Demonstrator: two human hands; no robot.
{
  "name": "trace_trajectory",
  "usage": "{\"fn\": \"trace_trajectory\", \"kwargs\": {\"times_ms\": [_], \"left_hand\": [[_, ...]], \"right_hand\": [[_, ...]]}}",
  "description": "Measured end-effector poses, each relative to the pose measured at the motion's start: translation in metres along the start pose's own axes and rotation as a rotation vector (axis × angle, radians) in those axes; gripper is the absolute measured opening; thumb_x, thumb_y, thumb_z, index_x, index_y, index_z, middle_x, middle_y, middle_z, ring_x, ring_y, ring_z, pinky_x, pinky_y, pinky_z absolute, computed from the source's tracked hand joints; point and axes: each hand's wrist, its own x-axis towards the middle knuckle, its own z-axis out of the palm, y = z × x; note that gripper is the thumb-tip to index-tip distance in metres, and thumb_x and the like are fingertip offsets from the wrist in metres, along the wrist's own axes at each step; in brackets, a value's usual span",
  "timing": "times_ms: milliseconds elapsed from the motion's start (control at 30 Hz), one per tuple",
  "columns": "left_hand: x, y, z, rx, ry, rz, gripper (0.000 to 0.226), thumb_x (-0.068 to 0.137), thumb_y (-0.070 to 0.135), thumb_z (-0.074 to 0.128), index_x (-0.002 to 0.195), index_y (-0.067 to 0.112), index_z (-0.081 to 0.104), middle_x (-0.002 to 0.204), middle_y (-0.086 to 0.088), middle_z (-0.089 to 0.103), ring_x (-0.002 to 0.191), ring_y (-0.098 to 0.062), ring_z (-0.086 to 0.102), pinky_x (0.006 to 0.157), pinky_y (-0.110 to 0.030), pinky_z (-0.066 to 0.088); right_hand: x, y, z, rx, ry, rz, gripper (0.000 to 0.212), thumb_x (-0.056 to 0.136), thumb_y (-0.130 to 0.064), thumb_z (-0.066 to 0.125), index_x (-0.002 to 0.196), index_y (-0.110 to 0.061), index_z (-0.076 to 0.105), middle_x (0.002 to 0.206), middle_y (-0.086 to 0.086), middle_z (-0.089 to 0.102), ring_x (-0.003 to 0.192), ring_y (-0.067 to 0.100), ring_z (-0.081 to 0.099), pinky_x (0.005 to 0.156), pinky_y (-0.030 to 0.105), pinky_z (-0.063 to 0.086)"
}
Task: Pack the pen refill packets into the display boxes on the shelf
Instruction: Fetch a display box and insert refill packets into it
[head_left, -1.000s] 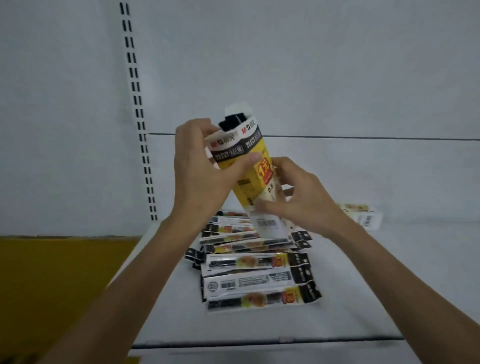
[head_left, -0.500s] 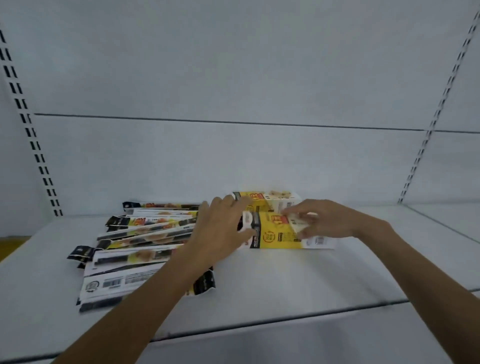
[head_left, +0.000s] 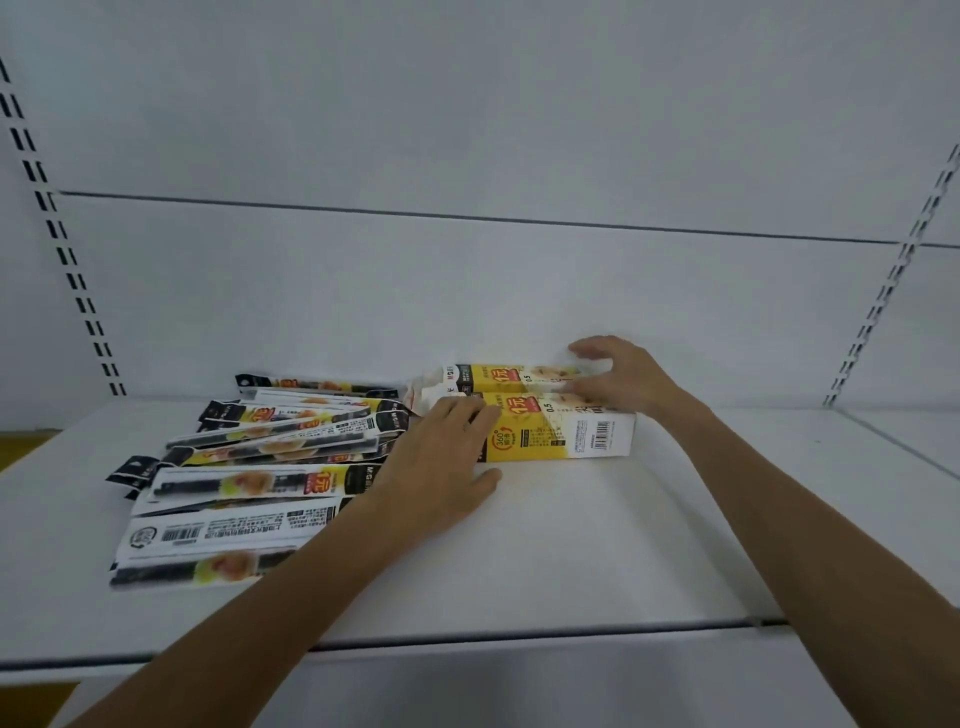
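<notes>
Head view: loose refill packets (head_left: 249, 499) fan across the shelf's (head_left: 571, 561) front-left; they look light, thin, slippery, best pinched at their edges. Mid-shelf, my left hand (head_left: 441, 467) lies flat, fingers spread, against the nearer display box (head_left: 566, 431); my right hand (head_left: 623, 376), fingers loosely curled, presses both light cardboard boxes, including the rear box (head_left: 514, 376) near the back edge

Soft, even, cool light fills the frame, dimmer toward the corners. Faint shadows sit under the left hand (head_left: 441, 467) and forearms. The packets (head_left: 249, 483) at lower left look smeared. Upright slotted rails (head_left: 62, 249) bow outward at both edges.
</notes>
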Motion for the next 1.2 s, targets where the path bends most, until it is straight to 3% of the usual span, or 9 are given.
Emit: {"fn": "trace_trajectory", "kwargs": {"times_ms": [167, 300, 467, 600, 667, 833, 933, 1100, 1200], "left_hand": [[-0.001, 0.004, 0.001, 0.007, -0.018, -0.011, 0.059, 0.09, 0.041, 0.044, 0.139, 0.018, 0.021, 0.145, 0.002, 0.024, 0.134, -0.013, 0.019, 0.101, -0.03, 0.04], [-0.001, 0.008, 0.001, 0.121, -0.011, 0.001, 0.055, 0.09, 0.044, 0.041, 0.134, 0.015, 0.025, 0.141, -0.003, 0.028, 0.13, -0.019, 0.025, 0.102, -0.035, 0.035], [0.0, 0.015, -0.005, 0.244, -0.006, 0.019, 0.053, 0.091, 0.049, 0.036, 0.13, 0.013, 0.03, 0.135, -0.006, 0.036, 0.123, -0.023, 0.034, 0.102, -0.038, 0.031], [-0.004, 0.009, -0.013, 0.185, -0.056, 0.03, 0.055, 0.093, 0.047, 0.035, 0.137, 0.015, 0.026, 0.146, -0.003, 0.029, 0.134, -0.019, 0.026, 0.111, -0.037, 0.019], [-0.005, 0.005, -0.016, 0.083, -0.028, 0.017, 0.055, 0.092, 0.047, 0.038, 0.138, 0.016, 0.029, 0.144, -0.002, 0.033, 0.132, -0.018, 0.028, 0.109, -0.034, 0.022], [0.003, 0.0, -0.033, -0.537, 0.4, -0.25, 0.067, 0.086, 0.041, 0.055, 0.141, 0.021, 0.023, 0.138, -0.008, 0.039, 0.124, -0.021, 0.04, 0.101, -0.038, 0.036], [0.002, -0.004, -0.061, -0.807, 0.631, -0.32, 0.077, 0.083, 0.042, 0.06, 0.142, 0.028, 0.012, 0.143, -0.004, 0.033, 0.12, -0.017, 0.045, 0.093, -0.032, 0.044], [-0.02, -0.033, -0.119, -1.349, 1.065, -0.35, 0.051, 0.081, 0.044, 0.042, 0.128, 0.031, 0.028, 0.116, 0.008, 0.05, 0.102, -0.005, 0.056, 0.081, -0.028, 0.051], [-0.053, -0.055, -0.151, -0.963, 1.369, -0.385, 0.037, 0.086, 0.026, 0.05, 0.12, 0.025, 0.034, 0.116, 0.009, 0.042, 0.103, -0.003, 0.051, 0.082, -0.018, 0.049]], "right_hand": [[0.023, 0.002, -0.001, -0.131, -0.172, 0.022, 0.052, 0.079, -0.027, 0.072, 0.126, -0.014, 0.054, 0.128, 0.005, 0.054, 0.104, 0.011, 0.048, 0.085, 0.022, 0.036], [0.028, -0.002, -0.01, -0.266, -0.25, 0.037, 0.055, 0.079, -0.034, 0.07, 0.129, -0.018, 0.054, 0.134, -0.001, 0.053, 0.122, 0.015, 0.046, 0.092, 0.022, 0.032], [0.025, -0.007, -0.013, -0.22, -0.351, 0.076, 0.052, 0.079, -0.034, 0.071, 0.127, -0.018, 0.058, 0.126, -0.002, 0.059, 0.113, 0.016, 0.053, 0.087, 0.034, 0.052], [0.008, -0.005, -0.027, -0.088, -0.163, -0.01, 0.049, 0.071, -0.029, 0.078, 0.117, -0.017, 0.065, 0.111, 0.0, 0.064, 0.098, 0.012, 0.056, 0.067, 0.02, 0.046], [-0.002, -0.007, -0.038, -0.052, -0.029, -0.067, 0.054, 0.07, -0.026, 0.08, 0.12, -0.018, 0.061, 0.113, 0.001, 0.059, 0.103, 0.014, 0.053, 0.075, 0.022, 0.041], [-0.028, -0.032, -0.043, -0.001, 0.132, -0.242, 0.049, 0.069, -0.023, 0.08, 0.115, -0.022, 0.063, 0.111, 0.0, 0.054, 0.099, 0.009, 0.053, 0.079, 0.016, 0.042], [-0.043, -0.056, -0.022, 0.109, 0.118, -0.355, 0.046, 0.067, -0.018, 0.081, 0.108, -0.024, 0.06, 0.105, -0.008, 0.052, 0.098, 0.006, 0.053, 0.087, 0.031, 0.052], [-0.053, -0.108, 0.027, 0.127, -0.026, -0.461, 0.049, 0.072, -0.02, 0.077, 0.114, -0.025, 0.053, 0.103, -0.014, 0.053, 0.105, 0.008, 0.054, 0.074, 0.033, 0.058], [-0.047, -0.137, 0.058, 0.081, -0.063, -0.528, 0.052, 0.073, -0.023, 0.077, 0.118, -0.02, 0.053, 0.103, -0.011, 0.053, 0.105, 0.011, 0.053, 0.079, 0.031, 0.054]]}}
